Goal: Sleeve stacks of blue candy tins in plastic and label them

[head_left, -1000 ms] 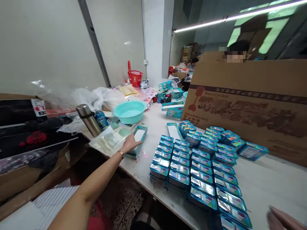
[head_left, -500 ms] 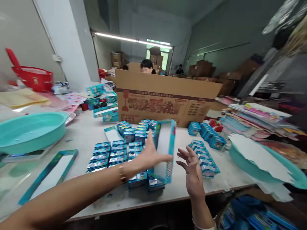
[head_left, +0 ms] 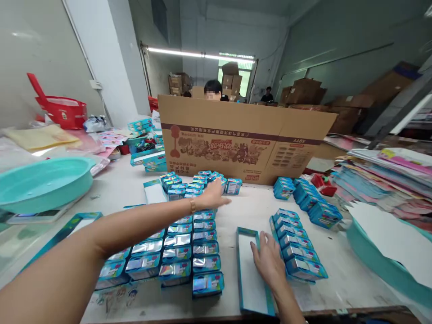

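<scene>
Two bare hands are working over a white table (head_left: 249, 211). The left hand (head_left: 213, 196) is reaching across the rows of small blue packs (head_left: 189, 243), fingers open and stretched flat, gripping nothing. The right hand (head_left: 268, 264) is lying with spread fingers on the empty teal tray (head_left: 248, 274), which is sitting flat near the table's front edge between two groups of packs.

Left hand (head_left: 213, 195) covered several small boxes (head_left: 184, 191); contact unclear, possibly touching. Carton (head_left: 243, 135) hid the person (head_left: 212, 85) behind it below the head. Basin (head_left: 378, 265) cropped at right edge.
</scene>
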{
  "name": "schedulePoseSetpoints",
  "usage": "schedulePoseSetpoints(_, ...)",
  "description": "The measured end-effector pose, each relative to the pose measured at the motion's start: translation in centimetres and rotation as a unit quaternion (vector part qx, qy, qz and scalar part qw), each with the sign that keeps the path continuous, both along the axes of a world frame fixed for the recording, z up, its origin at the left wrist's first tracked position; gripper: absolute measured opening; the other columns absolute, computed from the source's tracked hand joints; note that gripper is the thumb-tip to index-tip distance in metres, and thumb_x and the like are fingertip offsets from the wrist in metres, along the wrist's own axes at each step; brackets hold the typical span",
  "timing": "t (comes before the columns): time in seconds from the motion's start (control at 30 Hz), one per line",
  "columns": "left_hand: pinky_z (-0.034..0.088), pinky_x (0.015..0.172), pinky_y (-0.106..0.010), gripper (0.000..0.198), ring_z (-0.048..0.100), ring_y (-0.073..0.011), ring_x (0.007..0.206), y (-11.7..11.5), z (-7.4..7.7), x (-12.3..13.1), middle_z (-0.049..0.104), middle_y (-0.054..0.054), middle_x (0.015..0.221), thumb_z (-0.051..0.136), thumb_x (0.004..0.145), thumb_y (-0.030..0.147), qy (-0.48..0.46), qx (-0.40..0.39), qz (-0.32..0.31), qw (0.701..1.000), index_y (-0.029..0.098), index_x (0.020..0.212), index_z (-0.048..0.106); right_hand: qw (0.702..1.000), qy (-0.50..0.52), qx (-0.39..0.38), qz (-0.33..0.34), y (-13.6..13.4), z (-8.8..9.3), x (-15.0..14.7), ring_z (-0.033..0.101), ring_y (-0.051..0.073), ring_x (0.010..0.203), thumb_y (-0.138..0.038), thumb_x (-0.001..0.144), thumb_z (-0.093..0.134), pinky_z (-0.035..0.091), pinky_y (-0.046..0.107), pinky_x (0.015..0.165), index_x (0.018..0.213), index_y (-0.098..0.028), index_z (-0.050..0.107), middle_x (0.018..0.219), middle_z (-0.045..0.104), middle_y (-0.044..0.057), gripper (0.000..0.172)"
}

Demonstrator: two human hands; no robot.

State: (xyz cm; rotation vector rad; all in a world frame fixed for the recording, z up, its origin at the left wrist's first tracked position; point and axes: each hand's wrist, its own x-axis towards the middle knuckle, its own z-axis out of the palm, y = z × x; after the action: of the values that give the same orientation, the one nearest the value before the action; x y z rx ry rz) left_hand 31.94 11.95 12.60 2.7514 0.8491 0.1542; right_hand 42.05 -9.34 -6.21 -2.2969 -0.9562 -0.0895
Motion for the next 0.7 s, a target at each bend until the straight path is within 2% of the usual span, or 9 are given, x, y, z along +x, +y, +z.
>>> schedulePoseSetpoints(0.1,0.039,0.106,-0.045,0.075,0.045,-0.0364,0.133,5.9,1.5,2.1,0.051,-0.023,0.14,0.065,0.079,0.053,0.04,0.077,0.077,0.993,0.01,0.136,0.041,0.994,-0.097,-0.029,0.048,4.3,5.6,3.0,0.049,0.038,0.126,-0.041,0.095,0.044,0.045,0.05,0.103,0.138,-0.014,0.051,0.135,0.054,0.022,0.052)
schedulePoseSetpoints(0.2,0.037,0.107,-0.048,0.083,0.042,-0.0369,0.134,10.1,0.8,5.1,0.049,-0.025,0.141,0.068,0.075,0.06,0.092,0.082,0.108,0.986,0.01,0.135,0.041,0.985,-0.104,-0.099,0.094,11.4,10.5,7.7,0.049,0.034,0.127,-0.035,0.094,0.05,0.046,0.044,0.1,0.147,-0.018,0.04,0.14,0.051,0.019,0.057)
schedulePoseSetpoints(0.27,0.032,0.112,-0.052,0.094,0.037,-0.0372,0.139,12.2,-0.3,7.3,0.045,-0.024,0.146,0.074,0.068,0.063,0.134,0.073,0.076,0.985,0.012,0.139,0.039,0.974,-0.09,-0.17,0.12,16.3,12.0,10.7,0.044,0.036,0.134,-0.03,0.089,0.06,0.045,0.044,0.1,0.154,-0.019,0.028,0.149,0.041,0.021,0.073)
schedulePoseSetpoints(0.37,0.018,0.116,-0.063,0.126,0.018,-0.0412,0.149,14.9,-1.8,9.9,0.029,-0.025,0.158,0.08,0.053,0.069,0.203,0.043,0.018,0.978,0.015,0.152,0.023,0.957,-0.066,-0.23,0.167,21.5,11.6,14.2,0.048,0.039,0.132,-0.025,0.076,0.075,0.046,0.044,0.096,0.153,-0.02,0.028,0.154,0.033,0.024,0.091)
schedulePoseSetpoints(0.43,0.01,0.117,-0.066,0.141,0.009,-0.0432,0.151,16.3,-2.3,10.9,0.023,-0.025,0.161,0.081,0.047,0.072,0.242,0.019,-0.016,0.97,0.017,0.157,0.011,0.944,-0.05,-0.251,0.211,23.1,10.6,15.9,0.059,0.035,0.119,-0.023,0.071,0.078,0.047,0.039,0.092,0.142,-0.019,0.045,0.142,0.05,0.021,0.078)
schedulePoseSetpoints(0.5,0.009,0.118,-0.065,0.146,0.01,-0.0437,0.151,17.3,-2.6,11.3,0.023,-0.025,0.161,0.079,0.046,0.074,0.271,0.003,-0.051,0.961,0.018,0.159,0.006,0.927,-0.034,-0.266,0.263,23.4,9.8,17.2,0.064,0.03,0.107,-0.021,0.071,0.077,0.047,0.034,0.087,0.124,-0.021,0.058,0.121,0.065,0.013,0.056)
schedulePoseSetpoints(0.57,0.012,0.118,-0.063,0.148,0.013,-0.0439,0.15,17.9,-2.7,11.4,0.023,-0.024,0.161,0.08,0.045,0.073,0.284,0.006,-0.081,0.956,0.019,0.159,0.003,0.908,-0.016,-0.272,0.319,23.0,9.3,17.7,0.066,0.025,0.099,-0.02,0.07,0.077,0.047,0.029,0.082,0.111,-0.023,0.063,0.104,0.071,0.004,0.044)
schedulePoseSetpoints(0.63,0.016,0.117,-0.062,0.152,0.016,-0.0451,0.149,18.2,-2.8,11.4,0.022,-0.024,0.162,0.083,0.041,0.07,0.283,0.015,-0.09,0.955,0.021,0.16,0.002,0.896,0.008,-0.254,0.364,22.5,8.8,17.5,0.067,0.023,0.092,-0.022,0.068,0.078,0.047,0.026,0.077,0.108,-0.023,0.063,0.097,0.072,0.0,0.043)
schedulePoseSetpoints(0.7,0.02,0.116,-0.061,0.154,0.021,-0.0466,0.147,18.0,-2.8,11.4,0.024,-0.024,0.161,0.087,0.036,0.066,0.267,0.015,-0.082,0.96,0.023,0.16,0.006,0.903,0.034,-0.205,0.375,22.1,8.0,16.7,0.067,0.023,0.089,-0.023,0.069,0.076,0.048,0.027,0.076,0.117,-0.021,0.059,0.099,0.072,0.002,0.051)
